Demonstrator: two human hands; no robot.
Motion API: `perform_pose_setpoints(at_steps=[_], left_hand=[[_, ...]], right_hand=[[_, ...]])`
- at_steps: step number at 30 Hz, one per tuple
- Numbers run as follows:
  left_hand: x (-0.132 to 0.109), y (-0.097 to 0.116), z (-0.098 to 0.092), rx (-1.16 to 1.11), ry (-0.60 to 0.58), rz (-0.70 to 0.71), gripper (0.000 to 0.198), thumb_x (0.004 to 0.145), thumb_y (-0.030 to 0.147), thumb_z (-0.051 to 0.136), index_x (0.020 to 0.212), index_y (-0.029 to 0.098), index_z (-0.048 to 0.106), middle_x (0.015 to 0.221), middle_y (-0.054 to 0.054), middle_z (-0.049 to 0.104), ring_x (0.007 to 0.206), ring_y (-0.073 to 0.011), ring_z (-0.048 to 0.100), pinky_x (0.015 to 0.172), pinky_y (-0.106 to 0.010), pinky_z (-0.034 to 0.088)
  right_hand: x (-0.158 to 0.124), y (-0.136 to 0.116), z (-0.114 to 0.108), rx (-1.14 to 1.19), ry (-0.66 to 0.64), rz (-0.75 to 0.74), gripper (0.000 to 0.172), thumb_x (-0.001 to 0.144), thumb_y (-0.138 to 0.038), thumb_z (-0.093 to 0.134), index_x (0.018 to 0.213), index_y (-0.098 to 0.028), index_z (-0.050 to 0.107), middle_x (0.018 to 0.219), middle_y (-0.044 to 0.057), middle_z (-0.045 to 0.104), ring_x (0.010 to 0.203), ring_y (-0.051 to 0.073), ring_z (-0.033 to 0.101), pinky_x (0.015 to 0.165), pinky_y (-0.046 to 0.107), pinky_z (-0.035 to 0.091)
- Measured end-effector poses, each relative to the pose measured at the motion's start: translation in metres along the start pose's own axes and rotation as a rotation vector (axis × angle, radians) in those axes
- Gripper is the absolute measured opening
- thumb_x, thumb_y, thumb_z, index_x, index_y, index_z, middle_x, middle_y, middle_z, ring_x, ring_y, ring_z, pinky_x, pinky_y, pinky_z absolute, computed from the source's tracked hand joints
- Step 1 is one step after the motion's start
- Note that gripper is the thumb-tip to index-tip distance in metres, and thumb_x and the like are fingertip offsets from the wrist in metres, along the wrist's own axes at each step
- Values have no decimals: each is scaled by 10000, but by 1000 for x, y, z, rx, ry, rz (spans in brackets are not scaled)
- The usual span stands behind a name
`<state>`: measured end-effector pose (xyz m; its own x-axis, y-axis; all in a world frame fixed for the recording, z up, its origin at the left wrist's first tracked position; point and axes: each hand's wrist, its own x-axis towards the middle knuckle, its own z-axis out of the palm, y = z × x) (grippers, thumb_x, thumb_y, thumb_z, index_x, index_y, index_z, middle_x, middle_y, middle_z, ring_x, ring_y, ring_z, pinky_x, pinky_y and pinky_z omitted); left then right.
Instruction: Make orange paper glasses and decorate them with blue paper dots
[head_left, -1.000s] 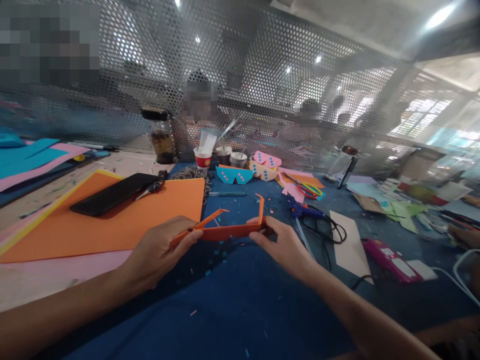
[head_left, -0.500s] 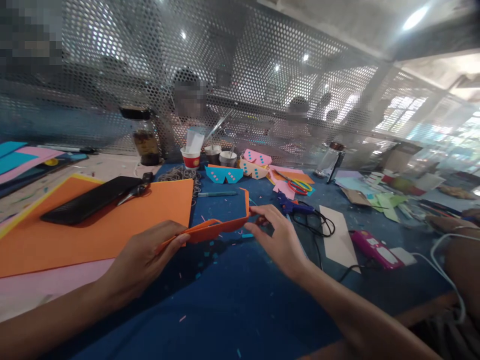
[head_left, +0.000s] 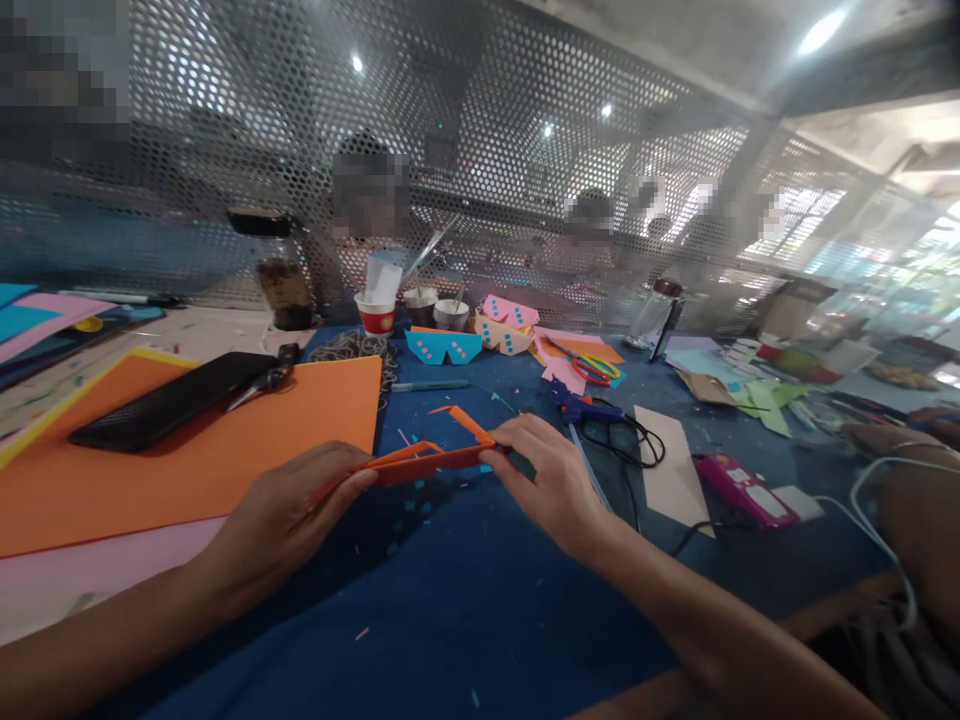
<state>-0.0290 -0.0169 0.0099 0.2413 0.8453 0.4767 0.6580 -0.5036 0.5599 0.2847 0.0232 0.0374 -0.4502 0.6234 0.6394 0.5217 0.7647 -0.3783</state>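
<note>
Between my hands, above the blue table (head_left: 450,620), is a folded strip of orange paper (head_left: 427,465) with narrow arms bent away from me. My left hand (head_left: 307,490) pinches its left end between thumb and fingers. At the other end, my right hand (head_left: 544,475) holds the paper near a fold. Beyond it stand blue paper glasses (head_left: 444,347) with pink dots, and behind these are peach paper glasses (head_left: 504,337) and pink paper glasses (head_left: 511,310). A blue pen (head_left: 430,385) lies between the paper and the glasses.
Orange sheets (head_left: 315,420) at left carry a black case (head_left: 176,400) and scissors (head_left: 270,378). At right are a blue glue gun (head_left: 581,405), its black cord, a cream card (head_left: 673,465) and a magenta device (head_left: 746,490). Cups (head_left: 376,315) and a jar (head_left: 277,270) stand behind.
The right arm of the orange paper has swung inward to the left and its tip now shows bent. My right hand has closed more firmly on that end.
</note>
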Motion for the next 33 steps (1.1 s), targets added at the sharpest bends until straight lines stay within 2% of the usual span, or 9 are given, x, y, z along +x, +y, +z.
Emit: perform_pose_setpoints(at_steps=[5,9,17,24,33], left_hand=[[5,7,-3,-22,30,13,288,1078,487,562,1020,308,780,889,17,790,764,-199,735,678,-269,541],[9,9,-5,-27,26,25,308,1082,470,553,990,284,780,880,2,780,786,-209,730,703,-285,559],[7,6,-5,-43,-14,34,315,1106,441,539,973,257,758,885,4,764,782,-184,710,691,-260,533],[5,0,-3,-91,-66,-4,352,1115,476,507,963,252,733,914,-9,765,816,-198,704,725,-272,547],[3,-1,-3,-107,-69,-52,406,1104,527,504,944,242,744,912,-33,772,845,-219,704,749,-296,570]], right_hand=[[0,1,2,51,-6,-22,93,1078,-245,656,1065,-203,739,1020,68,764,948,219,724,851,368,584],[-1,1,4,79,-18,-41,95,1071,-234,650,1030,-207,731,999,61,760,934,213,721,856,366,575],[-1,2,3,87,-72,-45,208,1124,-354,611,1020,-212,723,977,62,768,901,207,708,823,355,560],[-1,-2,2,118,-90,-82,218,1129,-288,595,969,-204,718,925,41,759,858,188,681,807,340,522],[-3,-3,-1,77,-121,-104,259,1145,-308,571,949,-207,707,918,30,756,859,184,663,816,345,481]])
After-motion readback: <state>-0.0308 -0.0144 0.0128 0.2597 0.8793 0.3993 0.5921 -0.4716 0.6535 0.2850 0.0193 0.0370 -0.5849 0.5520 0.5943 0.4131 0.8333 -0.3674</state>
